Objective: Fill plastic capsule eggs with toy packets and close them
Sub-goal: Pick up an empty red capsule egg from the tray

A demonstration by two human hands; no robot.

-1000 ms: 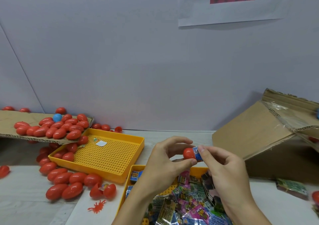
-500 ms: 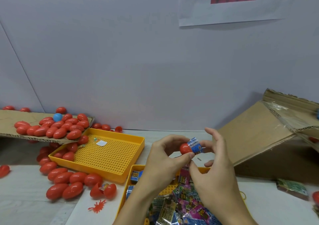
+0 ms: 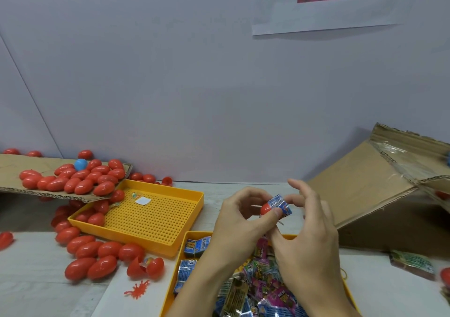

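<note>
I see the left hand [image 3: 239, 217] pinching a red egg half [image 3: 265, 209] with a blue packet [image 3: 280, 205] poking out; the right hand [image 3: 308, 231] touches the packet, its upper fingers loosely spread.

Left hand [image 3: 239, 215] pinches a red plastic capsule egg half [image 3: 266, 209] with a blue foil toy packet [image 3: 280, 204] protruding from it. Right hand [image 3: 307, 229] touches the packet, upper fingers spread. Below lies a yellow plastic tray [image 3: 181, 246] of assorted packets. Closed red eggs [image 3: 95, 256] lie beside a perforated yellow tray [image 3: 155, 217].
</note>
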